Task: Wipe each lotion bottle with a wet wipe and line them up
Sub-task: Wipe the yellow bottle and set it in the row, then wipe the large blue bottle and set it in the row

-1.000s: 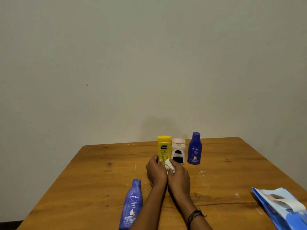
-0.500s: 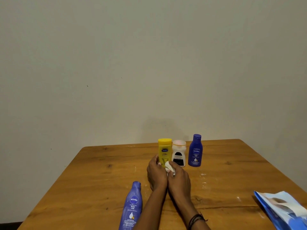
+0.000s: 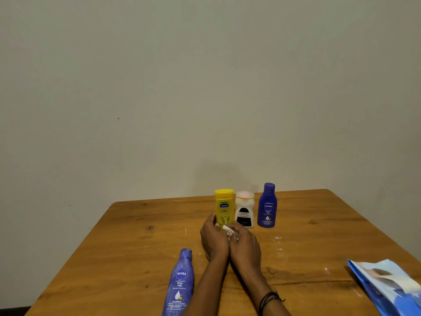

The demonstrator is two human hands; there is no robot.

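Three bottles stand in a row near the table's far edge: a yellow bottle [image 3: 224, 206], a white bottle with a black label [image 3: 244, 209] and a small dark blue bottle [image 3: 267, 205]. A larger blue bottle [image 3: 180, 284] lies on its side at the front left. My left hand [image 3: 214, 241] curls round the yellow bottle's lower left side and hides its base. My right hand [image 3: 245, 246] sits close against it and pinches a crumpled white wet wipe [image 3: 227, 229] at the foot of the yellow bottle.
A blue and white wipes pack [image 3: 387, 286] lies at the front right edge of the wooden table [image 3: 136, 247]. White smears mark the wood to the right of my hands. A plain wall rises behind the table.
My hands stay together at the yellow bottle's foot, and the wipe has shifted slightly between them. The bottles have not moved.
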